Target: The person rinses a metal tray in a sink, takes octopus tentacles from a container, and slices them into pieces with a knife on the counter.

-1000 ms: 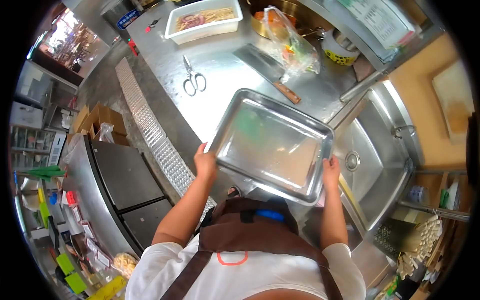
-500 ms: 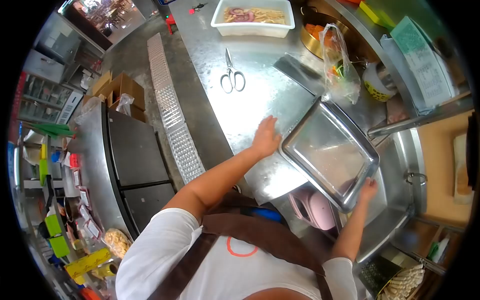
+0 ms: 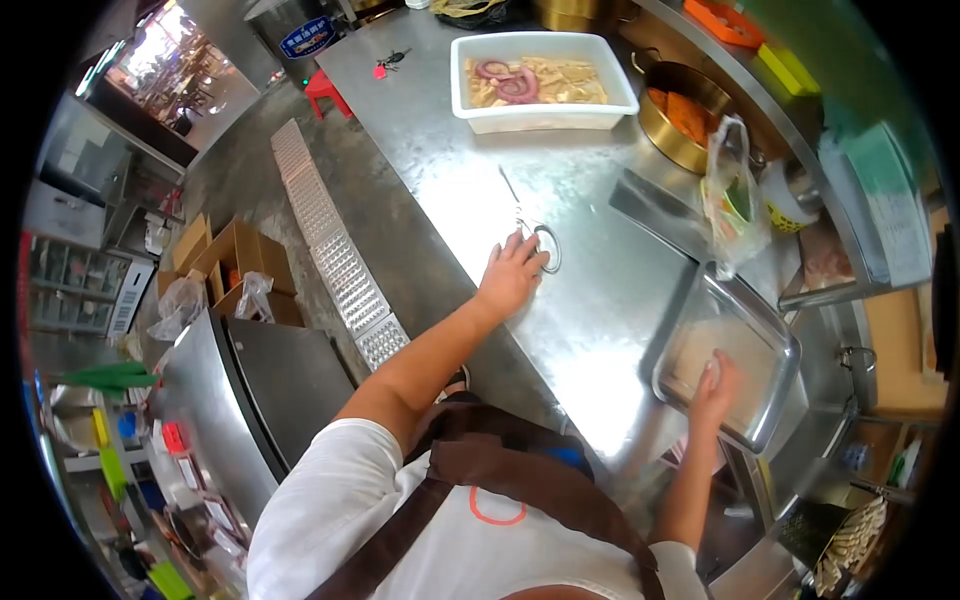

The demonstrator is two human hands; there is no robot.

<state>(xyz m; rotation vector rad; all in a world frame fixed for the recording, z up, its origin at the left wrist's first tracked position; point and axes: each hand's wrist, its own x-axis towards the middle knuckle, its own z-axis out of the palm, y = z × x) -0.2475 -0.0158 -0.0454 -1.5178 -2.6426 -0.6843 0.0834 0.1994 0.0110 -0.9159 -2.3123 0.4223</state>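
Observation:
My left hand [image 3: 511,274] lies palm down on the steel counter with its fingers spread, covering part of the scissors' handles. The scissors [image 3: 545,245] have their blades pointing away from me; one handle loop shows beside my fingers. My right hand [image 3: 714,392] is over the shallow steel tray [image 3: 775,400], slightly blurred, with nothing seen in it. The tray lies at the counter's right side, by the sink. A flat dark blade, maybe a cleaver [image 3: 655,208], lies behind the tray.
A white tub [image 3: 545,121] of pale strips with a pinkish-purple tentacle-like piece stands at the back. Beside it are a brass pot [image 3: 688,120] with orange food and a clear plastic bag [image 3: 735,195]. Keys [image 3: 392,60] lie at the far left; a red stool [image 3: 326,94] stands beyond.
My left hand has moved onto the scissors. My right hand has let go of the tray's edge and moved over it; the tray now lies down on the counter. The view has shifted.

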